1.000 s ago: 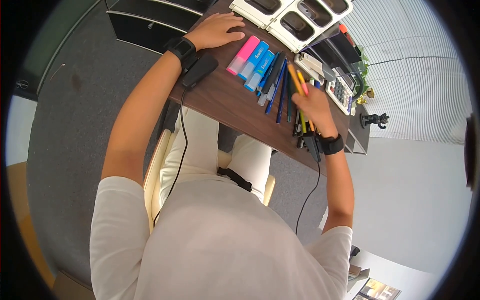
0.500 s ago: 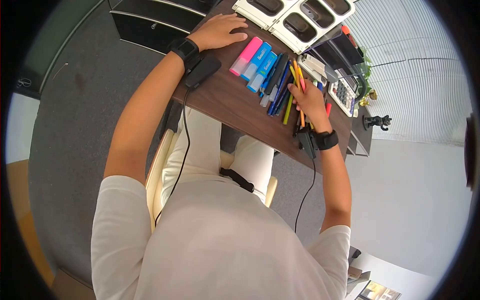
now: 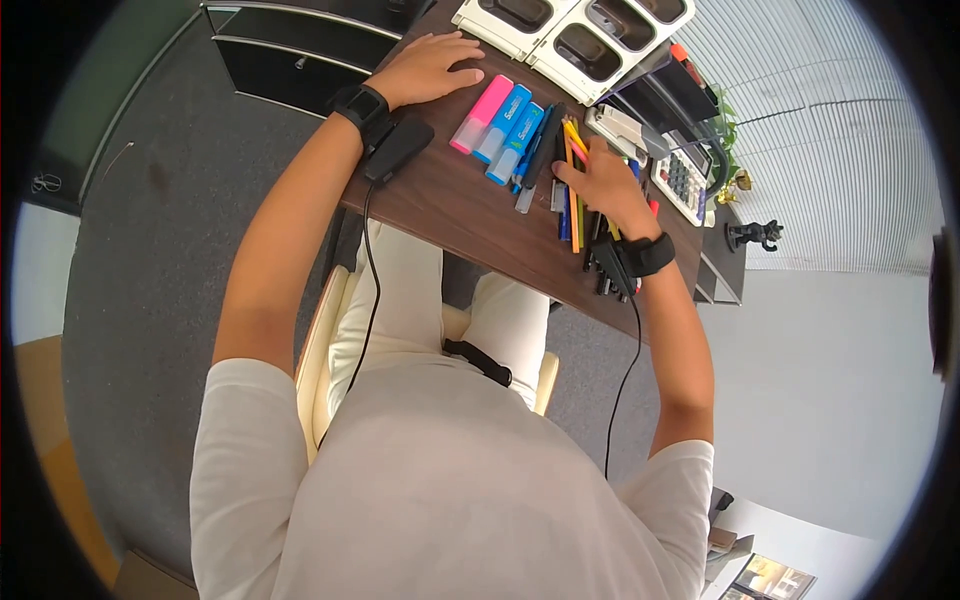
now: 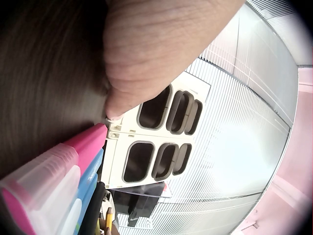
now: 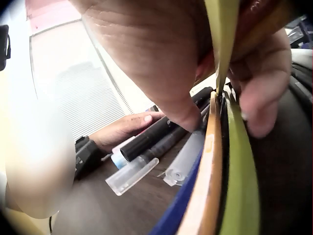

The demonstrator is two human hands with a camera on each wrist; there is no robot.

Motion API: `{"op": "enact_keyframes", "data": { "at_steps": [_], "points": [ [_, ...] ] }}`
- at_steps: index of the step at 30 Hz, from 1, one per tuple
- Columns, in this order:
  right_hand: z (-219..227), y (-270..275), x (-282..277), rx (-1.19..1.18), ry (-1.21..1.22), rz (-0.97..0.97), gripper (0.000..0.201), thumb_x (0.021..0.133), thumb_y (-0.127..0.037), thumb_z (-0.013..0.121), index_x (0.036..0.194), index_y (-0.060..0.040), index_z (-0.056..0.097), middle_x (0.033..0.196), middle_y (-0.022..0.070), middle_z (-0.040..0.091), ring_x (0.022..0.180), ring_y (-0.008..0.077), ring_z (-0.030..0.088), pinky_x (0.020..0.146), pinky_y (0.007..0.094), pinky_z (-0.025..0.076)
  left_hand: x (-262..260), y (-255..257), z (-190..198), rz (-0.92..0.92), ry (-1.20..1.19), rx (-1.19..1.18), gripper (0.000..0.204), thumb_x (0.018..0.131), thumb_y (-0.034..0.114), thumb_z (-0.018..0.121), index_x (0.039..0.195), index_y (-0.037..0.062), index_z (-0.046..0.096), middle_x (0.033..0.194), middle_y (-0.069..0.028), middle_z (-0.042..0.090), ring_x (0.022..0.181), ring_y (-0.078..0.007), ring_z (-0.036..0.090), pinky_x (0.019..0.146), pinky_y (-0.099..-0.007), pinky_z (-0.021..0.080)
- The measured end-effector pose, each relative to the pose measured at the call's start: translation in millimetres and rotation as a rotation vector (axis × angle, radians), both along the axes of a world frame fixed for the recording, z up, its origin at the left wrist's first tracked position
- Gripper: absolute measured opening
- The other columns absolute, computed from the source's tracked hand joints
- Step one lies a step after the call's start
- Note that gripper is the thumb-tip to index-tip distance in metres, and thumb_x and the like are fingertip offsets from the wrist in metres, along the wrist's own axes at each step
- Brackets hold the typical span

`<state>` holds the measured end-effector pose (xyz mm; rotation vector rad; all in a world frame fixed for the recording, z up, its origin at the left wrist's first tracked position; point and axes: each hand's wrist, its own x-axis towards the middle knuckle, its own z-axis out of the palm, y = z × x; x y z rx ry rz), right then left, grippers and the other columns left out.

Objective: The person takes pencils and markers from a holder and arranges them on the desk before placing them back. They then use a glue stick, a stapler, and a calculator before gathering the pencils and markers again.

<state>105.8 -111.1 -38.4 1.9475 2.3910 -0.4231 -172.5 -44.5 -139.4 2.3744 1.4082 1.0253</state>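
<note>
**Right hand deep in the pencils, left one just chilling**

So, biggest first: dark wood tabletop [image 3: 465, 215], with a cream-white rack [image 4: 113, 164] full of dark compartments along the far side.

The left hand [image 3: 425, 72] lies palm down at the far left, fingers loosely spread, holding nothing. The right hand [image 3: 610, 185] is half curled over the pencils right of centre. Looks to me like it has a yellowish pencil [image 5: 222, 41] in its grip, thumb and a fingertip reaching down either side of the row below.

Next size down: a pink highlighter [image 3: 487, 108] near the left hand, two blue highlighters [image 3: 512, 135] to its right, then a black marker [image 3: 543, 150].

Skinniest: an orange pencil [image 5: 213, 152] and a green pencil [image 5: 239, 161], side by side under the right hand. I'd expect pencils to be light, stiff and a bit slick, happy to roll, with tips that could snap. I'd pinch mid-shaft, away from the points.
</note>
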Motion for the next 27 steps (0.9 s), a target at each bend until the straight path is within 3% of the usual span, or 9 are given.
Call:
{"op": "enact_keyframes", "data": {
  "at_steps": [2, 4, 8, 11, 13, 14, 16, 21, 27],
  "points": [
    [2.0, -2.1, 3.6, -0.132, 0.12, -0.058, 0.055, 0.081, -0.036, 0.065, 0.108, 0.0089, 0.047, 0.078, 0.0195, 0.064, 0.067, 0.03, 0.067, 0.06, 0.0379, 0.052, 0.0, 0.2, 0.0, 0.001, 0.01, -0.004, 0.051, 0.092, 0.046, 0.051, 0.125, 0.0082, 0.059, 0.138, -0.0112, 0.05, 0.137, -0.0281, 0.035, 0.113, -0.0387, 0.024],
    [-6.1, -1.1, 14.7, -0.167, 0.31, -0.07, 0.058, 0.08, -0.033, 0.067, 0.113, 0.0087, 0.045, 0.08, 0.0177, 0.062, 0.06, 0.0238, 0.065, 0.055, 0.033, 0.051, -0.2, 1.0, 0.2, 0.003, 0.009, -0.002, 0.051, 0.092, 0.046, 0.051, 0.125, 0.0083, 0.058, 0.139, -0.011, 0.05, 0.137, -0.0281, 0.035, 0.113, -0.0386, 0.024],
    [-8.1, 2.9, 24.9, -0.16, 0.243, -0.015, 0.058, 0.079, -0.034, 0.069, 0.111, 0.0081, 0.047, 0.087, 0.0217, 0.062, 0.064, 0.0303, 0.065, 0.06, 0.0363, 0.052, 0.3, -1.3, 1.4, 0.009, 0.02, -0.018, 0.051, 0.092, 0.046, 0.051, 0.126, 0.0086, 0.058, 0.139, -0.0105, 0.05, 0.137, -0.0275, 0.035, 0.113, -0.0384, 0.024],
    [-17.2, 12.3, 27.3, -0.004, 0.102, 0.097, 0.055, 0.077, -0.034, 0.068, 0.107, 0.0087, 0.049, 0.089, 0.024, 0.062, 0.07, 0.0367, 0.064, 0.067, 0.0401, 0.051, 0.7, -0.4, 1.3, 0.008, 0.017, -0.02, 0.051, 0.092, 0.046, 0.051, 0.126, 0.0087, 0.058, 0.139, -0.0105, 0.05, 0.137, -0.0271, 0.034, 0.113, -0.039, 0.023],
    [-15.9, 15.9, 22.1, 0.032, 0.051, 0.057, 0.048, 0.076, -0.03, 0.069, 0.103, 0.0068, 0.055, 0.077, 0.0149, 0.061, 0.068, 0.0219, 0.062, 0.058, 0.0333, 0.05, -0.1, 1.3, 0.4, 0.005, 0.018, -0.012, 0.05, 0.092, 0.046, 0.051, 0.126, 0.0089, 0.058, 0.139, -0.0106, 0.05, 0.137, -0.0271, 0.034, 0.113, -0.0396, 0.023],
    [-13.6, 18.5, 17.6, 0.03, 0.052, 0.051, 0.048, 0.076, -0.03, 0.069, 0.103, 0.0068, 0.055, 0.077, 0.0149, 0.061, 0.068, 0.0219, 0.062, 0.058, 0.0333, 0.05, 0.3, 1.3, -0.8, 0.002, 0.017, -0.008, 0.05, 0.092, 0.046, 0.051, 0.126, 0.0091, 0.058, 0.14, -0.0106, 0.049, 0.137, -0.0271, 0.034, 0.113, -0.0402, 0.023],
    [-7.2, 23.1, 6.0, 0.023, -0.015, 0.001, 0.049, 0.069, -0.035, 0.07, 0.089, 0.0089, 0.062, 0.084, 0.0246, 0.066, 0.081, 0.0389, 0.065, 0.074, 0.0413, 0.051, -0.5, 1.3, -0.3, -0.004, 0.02, -0.007, 0.05, 0.092, 0.046, 0.051, 0.126, 0.0092, 0.058, 0.14, -0.0106, 0.049, 0.137, -0.0272, 0.034, 0.114, -0.0406, 0.023],
    [-8.6, 18.4, -13.3, 0.046, -0.134, -0.117, 0.047, 0.067, -0.034, 0.068, 0.09, 0.0067, 0.067, 0.091, 0.0259, 0.067, 0.091, 0.0372, 0.067, 0.079, 0.0394, 0.053, -0.4, 1.1, 1.7, 0.004, 0.031, -0.024, 0.051, 0.092, 0.046, 0.051, 0.127, 0.0095, 0.057, 0.141, -0.0104, 0.048, 0.138, -0.0273, 0.033, 0.114, -0.0417, 0.022],
    [-19.7, 20.9, -11.8, 0.151, -0.157, -0.127, 0.045, 0.076, -0.035, 0.061, 0.094, 0.0061, 0.066, 0.09, 0.0249, 0.068, 0.091, 0.039, 0.066, 0.08, 0.0438, 0.052, 0.2, 2.9, 0.9, -0.012, 0.018, -0.036, 0.051, 0.092, 0.046, 0.052, 0.127, 0.0093, 0.058, 0.141, -0.0105, 0.049, 0.138, -0.0276, 0.033, 0.114, -0.0424, 0.022]
  ]
}}
